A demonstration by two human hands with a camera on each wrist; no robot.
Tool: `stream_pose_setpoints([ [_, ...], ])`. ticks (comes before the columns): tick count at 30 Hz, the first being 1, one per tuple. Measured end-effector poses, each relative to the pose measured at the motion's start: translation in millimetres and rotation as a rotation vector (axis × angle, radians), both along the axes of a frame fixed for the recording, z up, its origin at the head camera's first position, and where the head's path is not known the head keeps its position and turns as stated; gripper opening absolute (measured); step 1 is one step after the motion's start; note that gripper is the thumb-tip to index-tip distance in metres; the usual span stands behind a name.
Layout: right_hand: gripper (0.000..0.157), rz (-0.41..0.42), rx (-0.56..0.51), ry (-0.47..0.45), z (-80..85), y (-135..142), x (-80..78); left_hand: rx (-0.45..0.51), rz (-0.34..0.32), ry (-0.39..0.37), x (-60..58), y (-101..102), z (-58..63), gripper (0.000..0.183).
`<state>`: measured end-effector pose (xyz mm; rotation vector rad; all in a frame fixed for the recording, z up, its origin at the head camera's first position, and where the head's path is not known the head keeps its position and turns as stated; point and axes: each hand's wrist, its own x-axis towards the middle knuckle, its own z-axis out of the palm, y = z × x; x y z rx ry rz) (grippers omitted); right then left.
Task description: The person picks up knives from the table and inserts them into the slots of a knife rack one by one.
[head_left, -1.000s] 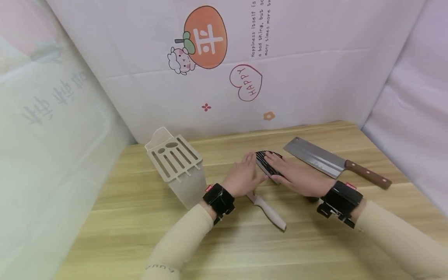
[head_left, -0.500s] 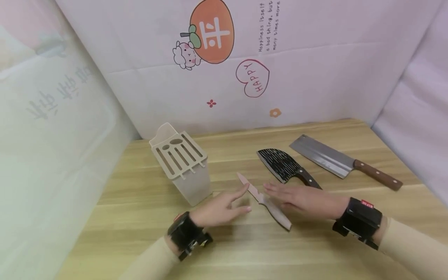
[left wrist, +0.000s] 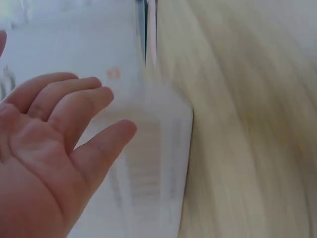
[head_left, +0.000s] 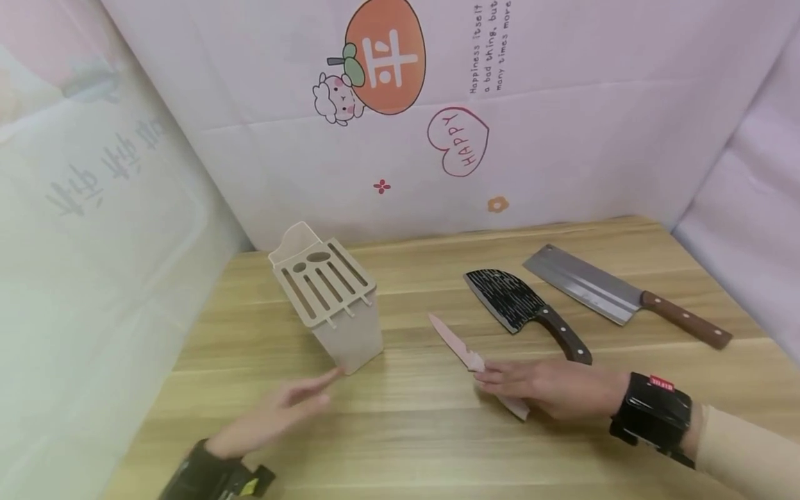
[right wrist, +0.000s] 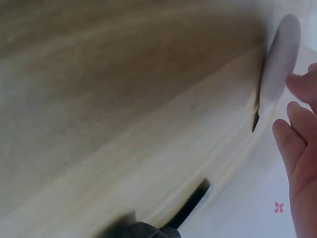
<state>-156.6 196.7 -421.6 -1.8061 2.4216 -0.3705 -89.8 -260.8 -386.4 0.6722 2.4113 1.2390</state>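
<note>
A small paring knife with a pale pink blade (head_left: 446, 339) and pale handle (right wrist: 281, 64) lies on the wooden table. My right hand (head_left: 544, 387) is over that handle in the head view, its fingers fairly straight and hiding part of it. Beside the handle in the right wrist view are my fingertips (right wrist: 285, 131); whether they touch it is unclear. My left hand (head_left: 275, 413) reaches toward the lower front of a beige slotted knife holder (head_left: 350, 337). In the left wrist view, this hand (left wrist: 54, 144) holds nothing, its fingers loosely extended beside the holder's pale wall (left wrist: 148, 163).
A black-patterned curved cleaver (head_left: 505, 298) with a dark handle lies behind the paring knife. Farther right is a wide steel cleaver (head_left: 578, 281) with a brown wooden handle. White printed cloth (head_left: 281, 173) walls in the table (head_left: 400, 444) at the back and sides.
My left hand has moved left and toward me, away from the knives to the holder. My right hand has come off the patterned cleaver and back over the paring knife's handle.
</note>
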Motion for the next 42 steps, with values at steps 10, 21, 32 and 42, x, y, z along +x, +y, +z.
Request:
stream_pose_setpoints([
  [10, 0.081, 0.077, 0.026, -0.012, -2.4, -2.9, -5.3, -0.008, 0.393, 0.066, -22.3, -54.3, 31.0, 0.106],
  [21, 0.035, 0.177, -0.062, 0.086, -3.7, -15.4, -4.3, 0.417, 0.597, 0.216, -40.3, 39.1, -2.6, 0.146],
  [32, 0.031, 0.070, -0.633, 0.162, 20.1, -26.1, -18.5, 0.657, 0.653, 0.372, -47.6, 55.7, -17.4, 0.123],
  [42, 0.039, -0.246, -1.097, -0.059, 110.2, -43.1, -46.0, 0.649, 0.637, 0.406, -50.5, 66.4, -21.8, 0.119],
])
